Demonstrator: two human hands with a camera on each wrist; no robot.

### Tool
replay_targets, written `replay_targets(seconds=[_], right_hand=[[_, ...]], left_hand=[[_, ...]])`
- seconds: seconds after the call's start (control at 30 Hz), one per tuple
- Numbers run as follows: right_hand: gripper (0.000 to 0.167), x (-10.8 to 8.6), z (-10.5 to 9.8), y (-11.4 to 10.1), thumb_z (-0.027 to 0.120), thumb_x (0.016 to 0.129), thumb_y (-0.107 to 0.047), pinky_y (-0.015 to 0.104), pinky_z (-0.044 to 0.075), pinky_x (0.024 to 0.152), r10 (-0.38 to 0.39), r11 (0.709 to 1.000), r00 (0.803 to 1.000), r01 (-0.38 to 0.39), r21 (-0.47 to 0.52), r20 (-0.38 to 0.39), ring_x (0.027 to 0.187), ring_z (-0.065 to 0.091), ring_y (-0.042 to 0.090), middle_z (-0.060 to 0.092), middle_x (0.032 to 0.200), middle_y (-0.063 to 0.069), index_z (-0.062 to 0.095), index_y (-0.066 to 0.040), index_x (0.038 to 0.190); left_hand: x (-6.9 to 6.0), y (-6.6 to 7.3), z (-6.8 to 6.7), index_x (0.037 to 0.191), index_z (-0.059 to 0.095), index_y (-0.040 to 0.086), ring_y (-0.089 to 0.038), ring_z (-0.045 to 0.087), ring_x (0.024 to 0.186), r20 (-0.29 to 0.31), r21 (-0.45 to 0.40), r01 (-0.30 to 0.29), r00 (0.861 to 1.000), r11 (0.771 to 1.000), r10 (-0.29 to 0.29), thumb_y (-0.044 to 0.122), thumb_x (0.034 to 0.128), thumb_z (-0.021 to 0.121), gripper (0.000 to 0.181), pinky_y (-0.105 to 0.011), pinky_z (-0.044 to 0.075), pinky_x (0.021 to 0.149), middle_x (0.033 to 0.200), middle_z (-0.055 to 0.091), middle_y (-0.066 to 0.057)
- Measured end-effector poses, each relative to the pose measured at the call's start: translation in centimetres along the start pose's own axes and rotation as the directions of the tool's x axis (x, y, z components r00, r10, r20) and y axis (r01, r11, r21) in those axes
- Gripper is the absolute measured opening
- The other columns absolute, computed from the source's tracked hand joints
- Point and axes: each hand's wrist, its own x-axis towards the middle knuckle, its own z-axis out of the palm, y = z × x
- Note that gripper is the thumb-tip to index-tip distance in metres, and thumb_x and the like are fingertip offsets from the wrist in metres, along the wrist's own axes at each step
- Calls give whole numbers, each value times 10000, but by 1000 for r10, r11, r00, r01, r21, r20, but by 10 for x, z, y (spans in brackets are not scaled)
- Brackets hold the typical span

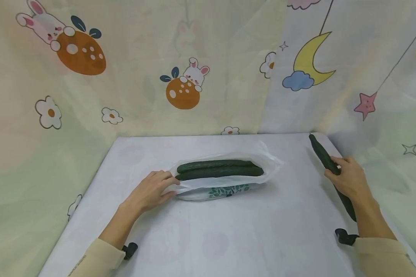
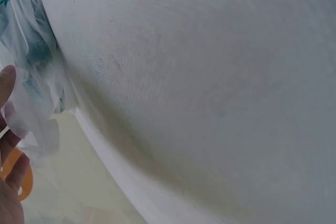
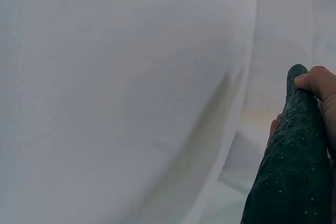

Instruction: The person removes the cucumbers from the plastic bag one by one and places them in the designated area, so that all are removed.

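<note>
Two dark green cucumbers (image 1: 222, 172) lie side by side in the mouth of a white plastic bag (image 1: 225, 192) with a green leaf print. My left hand (image 1: 155, 191) holds the bag's left end, and thin plastic passes between thumb and fingers in the left wrist view. Over the table's right side, my right hand (image 1: 348, 176) grips another cucumber (image 1: 320, 151) around its middle. That cucumber is tilted, its far tip pointing to the back left. In the right wrist view, its bumpy skin (image 3: 294, 166) fills the lower right corner.
A white-covered table (image 1: 228, 238) spreads under everything. Behind and beside it hangs a patterned cloth (image 1: 135, 77) with rabbits, flowers and a moon. Small black devices (image 1: 130, 251) sit at both wrists.
</note>
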Motion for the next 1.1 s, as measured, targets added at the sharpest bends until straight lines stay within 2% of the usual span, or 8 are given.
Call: replay_targets(seconds=[0.13,0.43,0.67,0.87,1.1], right_hand=[[555,0,6,6,681,940,-169,691,441,786,-15,1000,999,15,2,32,986,527,588,450,1222,416,514,138,1371],[565,2,15,11,695,940,-207,659,479,745,-19,1000,996,20,-17,92,944,567,544,487,1183,400,525,144,1349],[556,5,14,18,678,935,-204,667,461,769,-22,998,995,27,-49,99,931,565,551,484,1159,406,516,152,1332],[558,2,14,29,666,927,-199,701,431,828,-14,998,995,19,-54,101,1007,512,606,487,1159,430,518,169,1319],[555,1,14,39,640,946,-183,733,412,884,30,997,991,-21,-75,128,1079,471,645,460,1216,481,486,173,1343]], left_hand=[[0,0,0,1137,712,235,-189,648,1062,-9,4,-3,1000,1000,3,233,866,844,301,-463,511,1000,1065,659,70],[2,-1,1,1140,718,234,-189,650,1045,-8,4,-7,1000,1000,7,226,861,849,308,-472,512,1001,1059,663,68],[2,1,-3,1140,724,232,-189,653,1054,4,6,3,1000,1000,-3,233,862,850,305,-462,513,1005,1061,667,61],[0,2,-3,1133,724,235,-181,651,1044,8,7,12,1000,1000,-12,228,856,855,306,-454,516,1000,1055,667,66],[0,4,-2,1146,719,234,-185,649,1068,14,8,24,1000,1000,-24,240,859,853,317,-463,509,1015,1072,667,60]])
